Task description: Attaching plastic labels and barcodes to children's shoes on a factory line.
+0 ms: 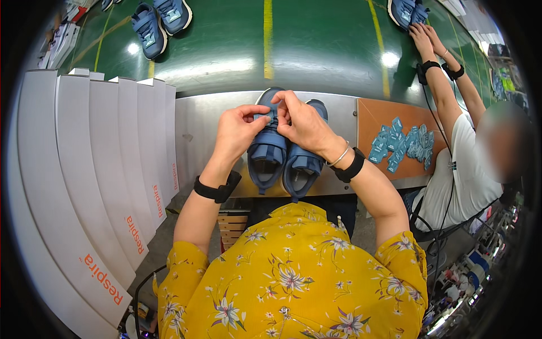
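Note:
Two blue sneakers with dark soles stand side by side on a metal ledge (203,147) in front of me, heels toward me. My left hand (240,127) is closed in a pinch on a small blue hang tag (262,117) at the laces of the left sneaker (266,139). Over the same laces my right hand (305,124) is closed, thumb and fingers pinched together; what is between them I cannot make out. The palm partly covers the right sneaker (305,163).
Loose blue tags (395,142) lie on a brown board (366,116) to the right. White shoe boxes (73,164) stand in a row on the left. Beyond the ledge runs a green belt (226,39) bearing more sneakers (148,34). A co-worker's hands (423,39) touch shoes at the far right.

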### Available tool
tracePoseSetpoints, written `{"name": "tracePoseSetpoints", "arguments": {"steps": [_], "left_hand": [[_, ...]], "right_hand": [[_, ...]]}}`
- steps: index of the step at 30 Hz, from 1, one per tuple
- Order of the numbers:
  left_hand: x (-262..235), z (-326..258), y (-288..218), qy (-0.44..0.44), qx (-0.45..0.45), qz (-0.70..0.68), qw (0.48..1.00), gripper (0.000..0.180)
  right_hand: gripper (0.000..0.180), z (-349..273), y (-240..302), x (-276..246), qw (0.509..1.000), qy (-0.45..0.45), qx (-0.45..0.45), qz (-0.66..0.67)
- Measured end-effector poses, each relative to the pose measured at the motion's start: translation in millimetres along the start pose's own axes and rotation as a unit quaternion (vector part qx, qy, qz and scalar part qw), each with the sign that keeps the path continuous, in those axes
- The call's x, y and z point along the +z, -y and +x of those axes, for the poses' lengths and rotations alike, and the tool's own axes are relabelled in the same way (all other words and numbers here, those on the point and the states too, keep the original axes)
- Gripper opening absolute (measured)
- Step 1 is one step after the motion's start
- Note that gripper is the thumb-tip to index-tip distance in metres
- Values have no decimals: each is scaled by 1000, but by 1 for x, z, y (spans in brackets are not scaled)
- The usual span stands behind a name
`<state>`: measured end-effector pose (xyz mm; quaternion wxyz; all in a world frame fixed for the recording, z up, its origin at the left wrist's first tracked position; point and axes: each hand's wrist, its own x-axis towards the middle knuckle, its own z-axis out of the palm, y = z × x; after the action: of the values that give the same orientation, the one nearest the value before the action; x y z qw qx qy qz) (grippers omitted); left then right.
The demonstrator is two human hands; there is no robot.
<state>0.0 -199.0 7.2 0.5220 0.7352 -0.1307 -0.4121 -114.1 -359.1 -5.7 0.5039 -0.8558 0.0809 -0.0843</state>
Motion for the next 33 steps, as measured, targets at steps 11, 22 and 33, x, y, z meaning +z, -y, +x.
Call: {"name": "tracePoseSetpoints", "arguments": {"steps": [11,22,33], "left_hand": [[0,3,-2,11,-16,-13,1000,26],[8,8,-10,5,-26,3,1000,28],[3,9,-21,72,27,56,995,27]], "right_hand": [[38,-2,3,0,999,-22,-29,16],[36,-5,-2,2,998,-51,-39,23],[31,-6,-2,2,997,-53,-12,49]]}}
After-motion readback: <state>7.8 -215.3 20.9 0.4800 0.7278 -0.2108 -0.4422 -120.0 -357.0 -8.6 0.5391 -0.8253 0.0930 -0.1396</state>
